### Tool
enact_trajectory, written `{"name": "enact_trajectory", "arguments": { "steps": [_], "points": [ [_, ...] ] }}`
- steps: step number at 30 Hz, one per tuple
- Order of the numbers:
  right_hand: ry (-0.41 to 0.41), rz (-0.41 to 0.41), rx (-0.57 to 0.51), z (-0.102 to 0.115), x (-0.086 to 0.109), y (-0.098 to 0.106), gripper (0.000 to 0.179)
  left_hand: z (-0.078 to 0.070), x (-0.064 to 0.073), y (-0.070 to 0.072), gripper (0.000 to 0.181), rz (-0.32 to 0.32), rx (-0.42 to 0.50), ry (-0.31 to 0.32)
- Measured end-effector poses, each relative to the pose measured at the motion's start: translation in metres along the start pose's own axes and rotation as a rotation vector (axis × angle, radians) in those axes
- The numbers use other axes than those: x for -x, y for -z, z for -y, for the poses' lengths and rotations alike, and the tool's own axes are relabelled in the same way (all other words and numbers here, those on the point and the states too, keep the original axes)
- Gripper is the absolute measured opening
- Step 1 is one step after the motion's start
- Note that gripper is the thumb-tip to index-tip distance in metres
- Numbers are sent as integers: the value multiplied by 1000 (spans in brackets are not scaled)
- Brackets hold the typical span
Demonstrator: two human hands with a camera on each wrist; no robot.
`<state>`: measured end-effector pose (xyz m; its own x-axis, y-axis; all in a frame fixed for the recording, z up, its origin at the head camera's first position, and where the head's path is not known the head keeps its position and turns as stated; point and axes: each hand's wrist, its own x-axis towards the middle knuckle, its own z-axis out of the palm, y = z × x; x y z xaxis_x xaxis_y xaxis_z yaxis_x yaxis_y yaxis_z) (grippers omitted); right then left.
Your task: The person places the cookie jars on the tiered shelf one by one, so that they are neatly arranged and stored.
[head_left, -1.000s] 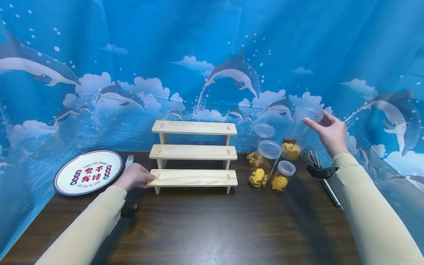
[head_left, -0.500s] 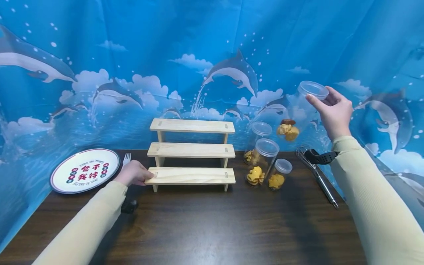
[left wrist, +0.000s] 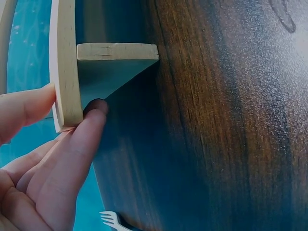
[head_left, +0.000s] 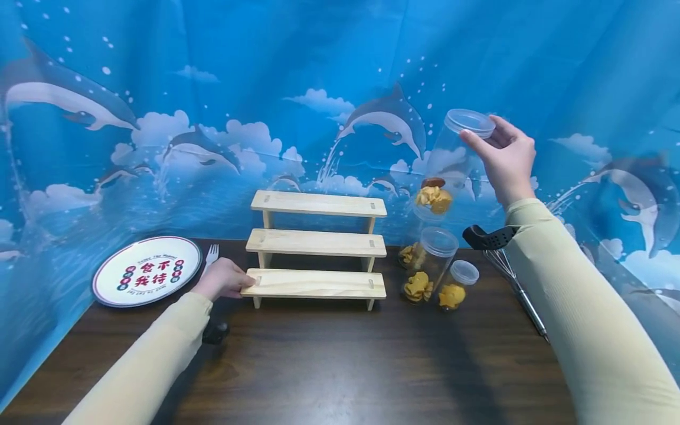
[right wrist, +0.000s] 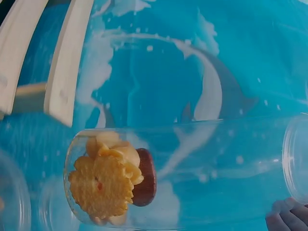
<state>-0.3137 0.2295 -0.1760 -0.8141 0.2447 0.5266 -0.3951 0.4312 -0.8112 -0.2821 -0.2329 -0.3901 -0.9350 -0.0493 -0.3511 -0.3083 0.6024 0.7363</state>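
A three-step wooden display rack [head_left: 313, 283] stands on the table; my left hand [head_left: 224, 278] pinches the left end of its lowest shelf. In the left wrist view the thumb lies on one face of the shelf board [left wrist: 67, 72] and a finger on the other. Raised at the right, my right hand [head_left: 507, 154] grips a tall clear jar [head_left: 451, 156] near its lid [head_left: 470, 122]. The jar tilts slightly, with yellow cookies [right wrist: 103, 183] and a reddish-brown piece [right wrist: 146, 178] at its bottom. Below it stand a tall jar [head_left: 435, 257], another partly hidden one, and a short jar [head_left: 458, 284].
A white plate [head_left: 147, 298] with red and blue lettering lies at the left, with a fork [head_left: 211, 255] beside it. A whisk [head_left: 523, 301] lies at the right under my forearm. A blue dolphin-print cloth [head_left: 265, 71] hangs behind the dark wooden table [head_left: 329, 366].
My right hand has lifted the tall jar off the table, then carried it up and left until it overlaps the jars behind. My left hand keeps its hold on the lowest shelf.
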Motion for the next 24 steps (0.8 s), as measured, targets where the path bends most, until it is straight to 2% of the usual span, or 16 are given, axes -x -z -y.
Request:
{"name": "enact_trajectory", "arguments": {
  "steps": [8, 12, 17, 24],
  "points": [
    [17, 31, -57, 15, 6, -53, 73, 0, 3, -1, 34, -26, -11, 1],
    [42, 49, -125, 20, 9, -77, 72, -1, 2, -2, 33, -34, 2, -9],
    [49, 84, -192, 22, 13, -106, 72, 2, -1, -1, 31, -35, 24, 3],
    [35, 130, -199, 16, 19, -147, 72, 1, -2, -1, 31, -44, 13, 12]
  ]
}}
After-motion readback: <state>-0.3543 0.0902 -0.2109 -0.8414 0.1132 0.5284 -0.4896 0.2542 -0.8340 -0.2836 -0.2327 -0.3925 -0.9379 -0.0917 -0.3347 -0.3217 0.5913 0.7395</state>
